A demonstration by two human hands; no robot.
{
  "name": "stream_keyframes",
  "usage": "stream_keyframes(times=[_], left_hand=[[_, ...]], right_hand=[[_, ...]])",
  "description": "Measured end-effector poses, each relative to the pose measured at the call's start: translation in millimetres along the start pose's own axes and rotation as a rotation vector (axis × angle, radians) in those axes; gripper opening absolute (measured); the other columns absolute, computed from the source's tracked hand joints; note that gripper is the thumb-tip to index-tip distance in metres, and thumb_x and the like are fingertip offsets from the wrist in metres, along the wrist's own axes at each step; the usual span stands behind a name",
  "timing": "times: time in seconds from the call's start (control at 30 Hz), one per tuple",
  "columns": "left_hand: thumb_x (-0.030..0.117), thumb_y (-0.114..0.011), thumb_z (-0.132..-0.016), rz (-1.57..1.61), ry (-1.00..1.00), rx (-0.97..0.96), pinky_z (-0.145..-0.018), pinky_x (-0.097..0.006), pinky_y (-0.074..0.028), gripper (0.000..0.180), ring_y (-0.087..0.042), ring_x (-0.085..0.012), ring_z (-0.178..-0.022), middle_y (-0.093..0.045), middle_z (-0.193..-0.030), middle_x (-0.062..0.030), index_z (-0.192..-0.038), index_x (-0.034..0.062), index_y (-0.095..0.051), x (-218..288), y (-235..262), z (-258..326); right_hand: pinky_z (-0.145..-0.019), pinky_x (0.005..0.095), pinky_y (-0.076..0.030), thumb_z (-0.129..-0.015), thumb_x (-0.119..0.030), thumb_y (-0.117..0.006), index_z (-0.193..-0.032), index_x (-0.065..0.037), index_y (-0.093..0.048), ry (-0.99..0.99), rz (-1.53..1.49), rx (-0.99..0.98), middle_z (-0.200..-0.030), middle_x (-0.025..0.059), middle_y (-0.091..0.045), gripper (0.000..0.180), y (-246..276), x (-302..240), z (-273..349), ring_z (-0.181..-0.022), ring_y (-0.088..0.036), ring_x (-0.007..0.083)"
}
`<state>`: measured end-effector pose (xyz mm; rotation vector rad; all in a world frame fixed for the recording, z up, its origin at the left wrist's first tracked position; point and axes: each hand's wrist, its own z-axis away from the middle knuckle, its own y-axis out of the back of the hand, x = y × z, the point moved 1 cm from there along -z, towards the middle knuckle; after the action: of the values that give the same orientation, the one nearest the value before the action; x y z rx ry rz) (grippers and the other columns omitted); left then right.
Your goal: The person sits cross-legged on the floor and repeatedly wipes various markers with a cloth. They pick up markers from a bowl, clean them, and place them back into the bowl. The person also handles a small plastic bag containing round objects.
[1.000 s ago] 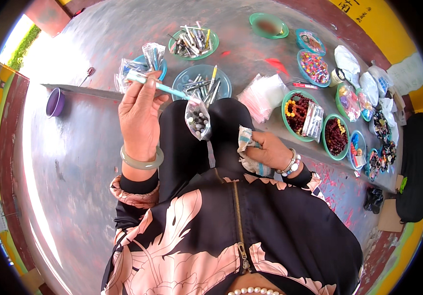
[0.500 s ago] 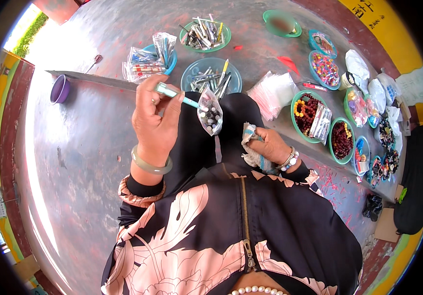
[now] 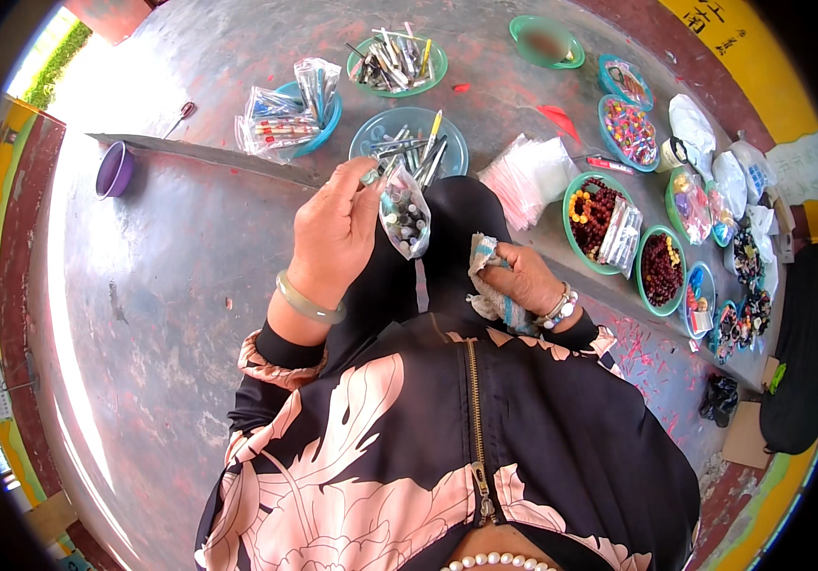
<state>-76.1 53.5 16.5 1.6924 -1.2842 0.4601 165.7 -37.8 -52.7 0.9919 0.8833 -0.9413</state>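
Observation:
A clear plastic bag (image 3: 405, 226) stands between my thighs, its mouth up, with several pens inside showing their ends. My left hand (image 3: 331, 228) is at the bag's left edge, fingers pinched on the light green end of a pen (image 3: 371, 177). The rest of that pen is mostly hidden by the fingers and the bag. By my right thigh, my right hand (image 3: 523, 283) is closed around a crumpled grey cloth (image 3: 487, 276) with bluish stripes. Just beyond my knees, a blue-tinted clear bowl (image 3: 363, 143) holds loose pens.
Farther off are a green bowl of pens (image 3: 437, 71) and a blue bowl (image 3: 331, 124) with bagged pens. To the right lie flat plastic bags (image 3: 523, 181) and green baskets of dark red beads (image 3: 663, 271). A purple bucket (image 3: 115, 171) stands left, near a raised floor edge.
My left hand has moved right, bringing the light green pen from beside the bag to its mouth. My right hand and the cloth are almost still.

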Motion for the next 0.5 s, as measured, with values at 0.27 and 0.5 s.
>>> stream_keyframes(times=[0.27,0.5], left_hand=[[0.003,-0.063,-0.083,-0.205,-0.231,0.058,-0.066,-0.026,-0.048,0.014,-0.062,-0.0184,-0.073,-0.064,-0.085,-0.0115,-0.098,0.0011,-0.063,-13.9,-10.1,4.1],[0.002,-0.064,-0.083,0.067,0.115,0.123,-0.059,-0.022,-0.049,0.013,-0.063,-0.0123,-0.065,-0.063,-0.082,-0.0087,-0.095,-0.003,-0.064,-22.7,-6.6,9.9]], right_hand=[[-0.065,0.029,-0.046,-0.081,-0.023,-0.062,-0.088,0.0,-0.062,-0.017,0.006,0.01,-0.071,0.0049,-0.062,0.024,-0.5,-0.5,-1.1,-0.067,-0.054,0.0092],[-0.067,0.0287,-0.046,-0.079,-0.018,-0.06,-0.093,0.0,-0.062,0.006,0.067,0.002,-0.074,0.007,-0.062,0.023,1.2,-0.1,-3.2,-0.07,-0.054,0.0087]])
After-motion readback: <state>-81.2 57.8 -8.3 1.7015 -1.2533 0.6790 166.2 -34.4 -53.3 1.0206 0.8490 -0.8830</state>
